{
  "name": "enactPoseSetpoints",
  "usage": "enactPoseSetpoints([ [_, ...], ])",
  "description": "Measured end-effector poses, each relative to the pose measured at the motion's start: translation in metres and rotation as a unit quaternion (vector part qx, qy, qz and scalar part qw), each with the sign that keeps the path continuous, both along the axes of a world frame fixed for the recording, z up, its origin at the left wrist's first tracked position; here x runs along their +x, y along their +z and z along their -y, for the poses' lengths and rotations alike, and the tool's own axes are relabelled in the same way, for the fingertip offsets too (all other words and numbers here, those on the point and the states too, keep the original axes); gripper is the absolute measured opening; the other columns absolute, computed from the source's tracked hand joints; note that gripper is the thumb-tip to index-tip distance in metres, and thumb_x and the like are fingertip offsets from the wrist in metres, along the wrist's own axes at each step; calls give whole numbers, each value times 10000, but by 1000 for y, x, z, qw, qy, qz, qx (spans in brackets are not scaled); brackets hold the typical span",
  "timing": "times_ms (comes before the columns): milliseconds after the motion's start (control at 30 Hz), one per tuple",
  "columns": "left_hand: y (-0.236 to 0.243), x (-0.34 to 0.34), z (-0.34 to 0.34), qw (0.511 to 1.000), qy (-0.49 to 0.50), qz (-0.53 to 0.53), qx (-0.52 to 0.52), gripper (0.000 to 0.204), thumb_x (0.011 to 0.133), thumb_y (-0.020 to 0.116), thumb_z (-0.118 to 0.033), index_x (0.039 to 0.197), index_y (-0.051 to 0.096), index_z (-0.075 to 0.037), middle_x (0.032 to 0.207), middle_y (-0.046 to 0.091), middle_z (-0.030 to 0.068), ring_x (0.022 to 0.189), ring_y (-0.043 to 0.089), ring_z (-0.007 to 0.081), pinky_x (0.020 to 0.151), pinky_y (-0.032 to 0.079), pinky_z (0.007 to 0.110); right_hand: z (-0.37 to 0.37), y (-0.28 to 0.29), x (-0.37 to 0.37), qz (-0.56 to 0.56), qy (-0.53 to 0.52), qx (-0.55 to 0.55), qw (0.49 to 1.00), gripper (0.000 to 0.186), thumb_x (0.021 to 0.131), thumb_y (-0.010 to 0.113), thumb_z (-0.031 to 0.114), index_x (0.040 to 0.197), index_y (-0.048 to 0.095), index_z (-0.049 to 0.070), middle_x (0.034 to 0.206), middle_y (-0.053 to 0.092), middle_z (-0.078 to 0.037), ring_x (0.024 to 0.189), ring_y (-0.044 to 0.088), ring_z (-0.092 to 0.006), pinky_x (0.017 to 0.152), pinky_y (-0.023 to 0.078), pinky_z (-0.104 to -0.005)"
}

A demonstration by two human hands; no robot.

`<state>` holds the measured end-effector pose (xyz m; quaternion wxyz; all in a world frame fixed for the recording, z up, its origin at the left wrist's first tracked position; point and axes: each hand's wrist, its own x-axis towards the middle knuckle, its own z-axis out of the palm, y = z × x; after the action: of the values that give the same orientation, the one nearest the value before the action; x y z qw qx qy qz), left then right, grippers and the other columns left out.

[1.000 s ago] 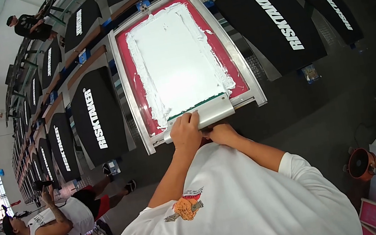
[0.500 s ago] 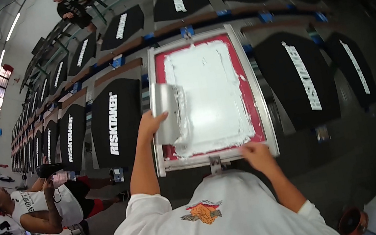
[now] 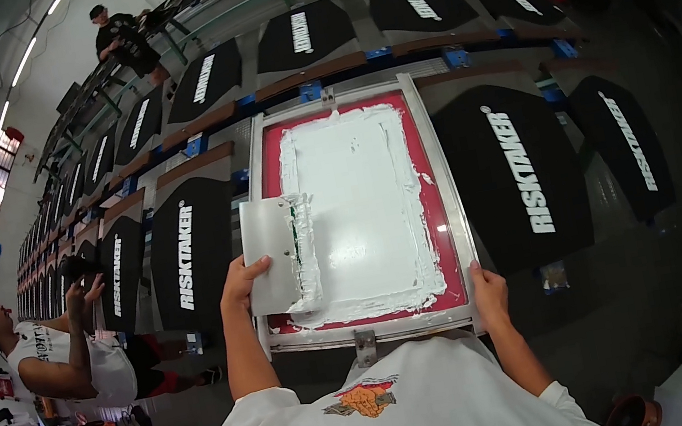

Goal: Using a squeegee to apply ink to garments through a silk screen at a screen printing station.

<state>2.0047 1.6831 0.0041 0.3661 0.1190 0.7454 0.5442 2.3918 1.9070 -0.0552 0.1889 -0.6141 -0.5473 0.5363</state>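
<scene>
A screen-printing screen (image 3: 440, 195) with a metal frame and red-edged mesh lies in front of me. Thick white ink (image 3: 359, 210) covers most of its mesh, ridged along the borders. My left hand (image 3: 240, 287) is closed on a wide, grey-white squeegee (image 3: 269, 257), thumb on its face. The squeegee leans over the screen's left side, its inked edge resting in the white ink and its body overhanging the frame. At the near right corner, my right hand (image 3: 491, 294) has its fingers closed round the frame's side rail. What lies beneath the screen is hidden.
Black garment panels with white lettering, such as one panel (image 3: 515, 164) to the right and another (image 3: 194, 248) to the left, lie on boards along two rows. One person (image 3: 75, 360) stands at the left holding a dark tool; another person (image 3: 125, 46) stands far back.
My right hand has shifted from the near edge to the frame's right rail and closed on it. The squeegee now lies flatter, leaning left. The screen sits lower in view.
</scene>
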Motion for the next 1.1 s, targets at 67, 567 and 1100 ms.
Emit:
enactPoseSetpoints([
  [67,5,18,-22,1000,-16,1,3,422,765,746,-203,1060,589,54,905,657,140,749,652,222,693,534,359,-13,2,32,-12,12,11,1000,496,888,547,443,986,662,-29,842,677,-185,792,636,-225,716,471,-352],
  [567,-11,218,-252,995,-41,59,72,373,801,705,-179,1065,588,57,941,659,138,789,659,230,719,537,364,-222,11,232,63,-1,32,998,569,855,577,503,920,662,-56,807,667,-185,763,631,-243,701,464,-379],
  [1100,-64,229,-256,993,6,91,70,415,767,744,-166,1090,598,50,952,663,142,810,655,229,745,522,367,-258,-12,231,54,12,-26,998,630,872,571,493,1162,580,-66,1102,625,-170,1012,567,-218,897,408,-328],
])
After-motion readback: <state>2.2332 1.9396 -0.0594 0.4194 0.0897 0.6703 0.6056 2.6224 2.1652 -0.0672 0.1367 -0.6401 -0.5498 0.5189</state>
